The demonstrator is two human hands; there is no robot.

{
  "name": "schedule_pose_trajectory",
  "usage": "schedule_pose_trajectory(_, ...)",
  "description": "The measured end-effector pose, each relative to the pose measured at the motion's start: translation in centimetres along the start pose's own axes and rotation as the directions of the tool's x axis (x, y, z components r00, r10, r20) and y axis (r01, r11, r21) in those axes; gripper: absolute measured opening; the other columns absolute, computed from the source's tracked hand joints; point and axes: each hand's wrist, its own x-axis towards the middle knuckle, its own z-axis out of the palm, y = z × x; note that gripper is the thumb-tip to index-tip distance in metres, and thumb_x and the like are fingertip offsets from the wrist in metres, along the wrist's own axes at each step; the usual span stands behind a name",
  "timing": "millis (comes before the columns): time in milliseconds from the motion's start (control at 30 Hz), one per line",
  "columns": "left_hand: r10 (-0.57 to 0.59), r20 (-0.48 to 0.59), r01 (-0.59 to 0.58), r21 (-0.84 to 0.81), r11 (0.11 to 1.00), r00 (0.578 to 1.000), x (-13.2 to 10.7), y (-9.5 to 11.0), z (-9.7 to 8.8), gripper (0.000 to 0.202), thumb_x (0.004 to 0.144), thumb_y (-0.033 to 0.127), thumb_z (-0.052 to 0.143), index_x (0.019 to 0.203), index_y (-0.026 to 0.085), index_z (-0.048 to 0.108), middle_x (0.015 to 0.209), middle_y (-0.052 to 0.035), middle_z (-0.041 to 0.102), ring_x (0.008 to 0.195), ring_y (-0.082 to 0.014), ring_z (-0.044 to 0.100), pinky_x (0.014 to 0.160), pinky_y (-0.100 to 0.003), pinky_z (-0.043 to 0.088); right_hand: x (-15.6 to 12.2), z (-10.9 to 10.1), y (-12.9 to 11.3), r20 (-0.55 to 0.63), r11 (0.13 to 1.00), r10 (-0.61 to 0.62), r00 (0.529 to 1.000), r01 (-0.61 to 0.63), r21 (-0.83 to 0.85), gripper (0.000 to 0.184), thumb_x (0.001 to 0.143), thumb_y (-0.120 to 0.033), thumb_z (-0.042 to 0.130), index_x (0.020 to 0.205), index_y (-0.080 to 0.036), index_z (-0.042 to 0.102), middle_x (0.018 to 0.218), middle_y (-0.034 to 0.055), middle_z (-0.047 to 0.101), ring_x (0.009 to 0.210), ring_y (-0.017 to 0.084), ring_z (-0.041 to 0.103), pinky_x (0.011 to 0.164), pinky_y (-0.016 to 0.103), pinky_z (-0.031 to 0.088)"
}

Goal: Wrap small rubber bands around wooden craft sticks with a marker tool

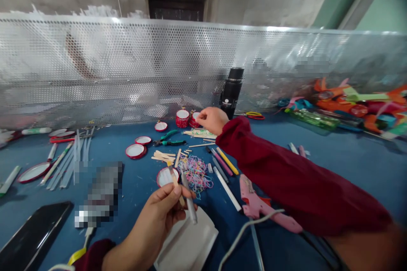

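My left hand [163, 211] is closed around a wooden craft stick [174, 176] with a yellow tip and a grey marker pen [189, 199], held side by side above folded white paper [187, 243]. Farther back, my right hand [213, 120] reaches out with thumb and fingers pinched together. Its fingertips are at a small red-edged tin [195, 118]; whatever they grip is too small to tell. A second red tin [182, 118] stands just left of it. Below the right hand lies a bundle of wooden sticks [199, 134]. Tangled coloured yarn [196, 173] lies ahead of my left hand.
A black bottle [232, 92] stands behind my right hand, before a perforated metal screen [111, 67]. A pink glue gun [254, 203] with its cord lies under my right sleeve. Teal pliers [170, 142], several markers [227, 188], red-rimmed lids [135, 151] and a phone [34, 237] also lie on the blue table.
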Motion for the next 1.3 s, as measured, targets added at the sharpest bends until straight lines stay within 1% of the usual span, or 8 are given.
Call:
schedule_pose_trajectory(100, 0.006, -0.001, -0.006, 0.018, 1.0, 1.0, -0.1, 0.0, 0.0, 0.032, 0.08, 0.045, 0.079, 0.084, 0.013, 0.074, 0.083, -0.0068, 0.068, 0.072, -0.0121, 0.061, 0.067, -0.022, 0.047, 1.5, 0.2, 0.0, 0.021, 0.947, -0.139, 0.99, 0.139, -0.291, 0.025, 0.088, -0.034, 0.06, 0.09, -0.021, 0.081, 0.102, 0.0075, 0.079, 0.096, 0.022, 0.067, 0.085, 0.033, 0.04)
schedule_pose_trajectory(300, 0.0, 0.0, 0.0, 0.033, 0.999, 1.0, -0.2, 0.0, -0.2, 0.032, 0.083, 0.045, 0.076, 0.085, 0.013, 0.073, 0.085, -0.0066, 0.067, 0.075, -0.0122, 0.06, 0.069, -0.022, 0.047, 2.2, 1.5, 1.2, 0.206, 0.907, -0.152, 0.967, 0.219, -0.358, 0.02, 0.085, -0.035, 0.067, 0.098, -0.03, 0.082, 0.106, 0.0006, 0.08, 0.102, 0.021, 0.068, 0.085, 0.03, 0.04)
schedule_pose_trajectory(533, 0.003, -0.005, -0.002, 0.029, 1.0, 1.0, 0.0, 0.0, -0.1, 0.033, 0.081, 0.045, 0.078, 0.086, 0.013, 0.073, 0.083, -0.0064, 0.068, 0.075, -0.0131, 0.063, 0.069, -0.023, 0.047, 1.6, 0.3, 0.8, 0.137, 0.91, -0.124, 0.983, 0.168, -0.38, 0.026, 0.088, -0.043, 0.066, 0.096, -0.023, 0.081, 0.102, 0.0043, 0.079, 0.093, 0.02, 0.067, 0.079, 0.03, 0.041)
schedule_pose_trajectory(633, 0.006, -0.024, -0.005, 0.031, 1.0, 1.0, -0.1, 0.1, -0.1, 0.033, 0.08, 0.044, 0.08, 0.086, 0.013, 0.074, 0.083, -0.0063, 0.069, 0.075, -0.0128, 0.063, 0.068, -0.022, 0.047, 1.2, -1.0, 0.1, 0.069, 0.909, -0.129, 0.989, 0.145, -0.391, 0.026, 0.092, -0.032, 0.059, 0.101, -0.019, 0.079, 0.115, 0.009, 0.075, 0.101, 0.023, 0.066, 0.086, 0.033, 0.04)
schedule_pose_trajectory(767, 0.012, -0.052, -0.011, 0.014, 1.0, 0.999, -0.2, 0.2, 0.0, 0.031, 0.077, 0.042, 0.083, 0.085, 0.013, 0.075, 0.081, -0.0051, 0.069, 0.072, -0.0108, 0.063, 0.066, -0.02, 0.048, -2.7, -2.4, -1.5, -0.049, 0.901, -0.311, 0.949, 0.279, -0.333, 0.032, 0.093, -0.033, 0.059, 0.119, -0.021, 0.073, 0.114, 0.0093, 0.074, 0.105, 0.026, 0.063, 0.092, 0.04, 0.037)
schedule_pose_trajectory(967, 0.025, -0.087, -0.034, -0.103, 0.994, 0.996, -0.2, 0.3, 0.2, 0.029, 0.074, 0.035, 0.086, 0.087, 0.013, 0.074, 0.084, -0.0048, 0.071, 0.071, -0.011, 0.063, 0.067, -0.022, 0.051, -14.6, -1.2, -5.1, -0.118, 0.728, -0.684, 0.72, 0.66, -0.187, 0.028, 0.089, -0.024, 0.055, 0.112, -0.022, 0.071, 0.097, 0.0051, 0.073, 0.088, 0.023, 0.06, 0.098, 0.049, 0.033)
schedule_pose_trajectory(1100, 0.017, -0.113, -0.038, -0.182, 0.983, 0.993, -0.1, 0.2, 0.1, 0.024, 0.074, 0.03, 0.086, 0.087, 0.015, 0.073, 0.085, -0.0028, 0.071, 0.073, -0.0115, 0.064, 0.071, -0.024, 0.052, -18.5, 1.0, -6.1, -0.056, 0.781, -0.624, 0.779, 0.619, -0.087, 0.046, 0.08, -0.028, 0.06, 0.126, -0.019, 0.063, 0.099, 0.0082, 0.072, 0.088, 0.026, 0.059, 0.096, 0.052, 0.034)
schedule_pose_trajectory(1300, -0.004, -0.115, -0.014, -0.159, 0.987, 0.993, 0.1, -0.4, 0.0, 0.023, 0.073, 0.031, 0.087, 0.082, 0.013, 0.074, 0.083, -0.0039, 0.071, 0.075, -0.0119, 0.063, 0.074, -0.023, 0.051, -18.4, 3.2, -5.7, -0.042, 0.786, -0.618, 0.785, 0.616, -0.052, 0.056, 0.088, -0.044, 0.056, 0.135, -0.016, 0.057, 0.094, 0.0101, 0.072, 0.084, 0.027, 0.058, 0.092, 0.052, 0.036)
